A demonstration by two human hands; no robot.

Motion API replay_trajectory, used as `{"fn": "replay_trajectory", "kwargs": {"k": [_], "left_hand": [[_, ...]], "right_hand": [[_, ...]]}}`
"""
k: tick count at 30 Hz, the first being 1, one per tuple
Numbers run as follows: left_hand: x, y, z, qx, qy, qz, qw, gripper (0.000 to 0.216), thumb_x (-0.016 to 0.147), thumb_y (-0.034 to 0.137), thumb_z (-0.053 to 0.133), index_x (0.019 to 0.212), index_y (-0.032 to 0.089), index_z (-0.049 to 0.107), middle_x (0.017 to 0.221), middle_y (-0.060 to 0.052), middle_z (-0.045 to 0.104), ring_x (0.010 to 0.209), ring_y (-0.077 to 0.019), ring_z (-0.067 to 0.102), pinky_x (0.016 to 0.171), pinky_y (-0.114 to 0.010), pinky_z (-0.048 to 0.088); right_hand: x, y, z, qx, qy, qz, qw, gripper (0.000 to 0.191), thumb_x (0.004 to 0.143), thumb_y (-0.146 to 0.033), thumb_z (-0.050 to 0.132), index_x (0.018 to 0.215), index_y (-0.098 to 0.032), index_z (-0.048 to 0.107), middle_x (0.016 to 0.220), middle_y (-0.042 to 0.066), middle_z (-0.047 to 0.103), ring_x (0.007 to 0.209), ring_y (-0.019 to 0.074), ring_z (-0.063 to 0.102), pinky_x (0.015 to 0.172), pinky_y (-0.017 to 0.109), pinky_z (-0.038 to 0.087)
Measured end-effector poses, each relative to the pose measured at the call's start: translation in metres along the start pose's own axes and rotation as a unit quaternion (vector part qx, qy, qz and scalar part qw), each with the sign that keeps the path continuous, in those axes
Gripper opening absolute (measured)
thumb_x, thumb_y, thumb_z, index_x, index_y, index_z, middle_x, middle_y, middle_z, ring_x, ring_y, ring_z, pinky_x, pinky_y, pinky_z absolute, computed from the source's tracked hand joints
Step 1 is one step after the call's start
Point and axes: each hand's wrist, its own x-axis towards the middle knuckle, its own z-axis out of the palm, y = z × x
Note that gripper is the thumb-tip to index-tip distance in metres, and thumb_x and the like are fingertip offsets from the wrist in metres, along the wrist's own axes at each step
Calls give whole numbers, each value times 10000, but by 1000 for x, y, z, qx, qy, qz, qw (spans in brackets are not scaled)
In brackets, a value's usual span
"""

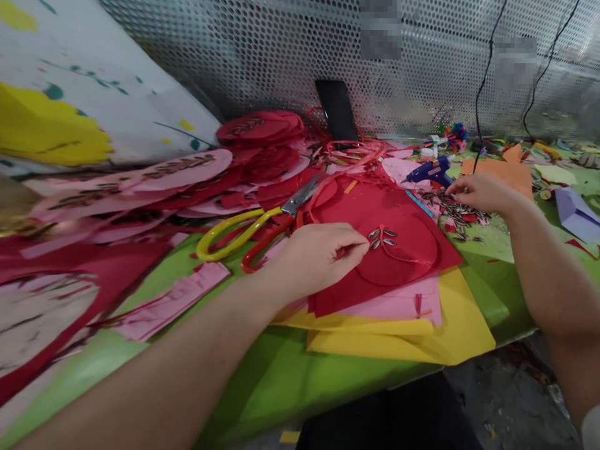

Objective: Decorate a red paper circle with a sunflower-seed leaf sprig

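Striped sunflower seeds point(382, 238) sit in a small leaf-like pattern on red paper point(412, 219), which has a rounded outline on it. My left hand point(325, 253) is closed in a pinch, its fingertips right beside these seeds. Whatever its fingers hold is hidden. My right hand point(487, 192) reaches to a loose pile of seeds point(462, 215), fingers pinched together over its far edge. I cannot make out anything between them. Just left of it lies a blue glue gun point(429, 173). Large scissors point(274, 222) with yellow and red handles lie left of the paper.
Yellow point(450, 319) and pink sheets lie under the red paper at the table's front edge. Red and pink cutouts point(187, 178) pile up at the left. A black phone point(338, 111) leans on the perforated metal wall. Orange paper point(504, 172) and scraps lie at the right.
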Motion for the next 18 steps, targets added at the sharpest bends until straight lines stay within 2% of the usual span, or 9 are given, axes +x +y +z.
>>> {"fn": "replay_trajectory", "kwargs": {"k": [2, 5, 7, 12, 15, 18], "left_hand": [[0, 2, 1, -6, 19, -2, 1000, 255, 824, 244, 437, 745, 156, 662, 708, -17, 673, 640, -115, 599, 598, -201, 409], [1, 8, 3, -16, 63, -25, 998, 240, 831, 248, 445, 808, 172, 672, 773, -14, 693, 679, -116, 612, 624, -201, 423], [3, 15, 3, -21, 92, -50, 994, 240, 841, 277, 457, 846, 178, 676, 777, -14, 692, 635, -108, 595, 602, -203, 424], [4, 28, 6, -50, 120, -61, 990, 238, 828, 333, 533, 937, 173, 672, 757, -6, 693, 558, -92, 561, 561, -195, 431], [4, 30, 9, -57, 132, -62, 988, 195, 832, 305, 539, 910, 192, 677, 773, 4, 701, 612, -95, 594, 594, -187, 446], [5, 31, 11, -56, 146, -54, 986, 177, 837, 275, 528, 850, 192, 683, 740, 11, 702, 614, -95, 604, 584, -181, 443]], "right_hand": [[-2, -13, 3, 154, 25, -39, 987, 152, 716, -197, 560, 832, -181, 656, 705, 5, 654, 601, 107, 553, 568, 241, 424], [-9, -42, 12, 357, 33, -58, 932, 116, 690, -271, 633, 763, -183, 611, 543, -48, 565, 430, 60, 456, 433, 211, 373], [-16, -63, 20, 446, 10, -73, 892, 145, 659, -279, 676, 735, -181, 601, 542, -53, 564, 412, 54, 471, 410, 204, 376], [-28, -93, 32, 564, -45, -99, 819, 218, 599, -305, 751, 702, -168, 617, 545, -45, 596, 411, 50, 502, 411, 195, 416], [-30, -97, 36, 590, -58, -102, 799, 231, 581, -305, 769, 691, -165, 621, 529, -48, 599, 415, 50, 506, 415, 190, 424], [-32, -100, 41, 593, -70, -114, 794, 219, 593, -300, 762, 697, -165, 624, 558, -41, 612, 445, 56, 524, 445, 199, 445]]}}
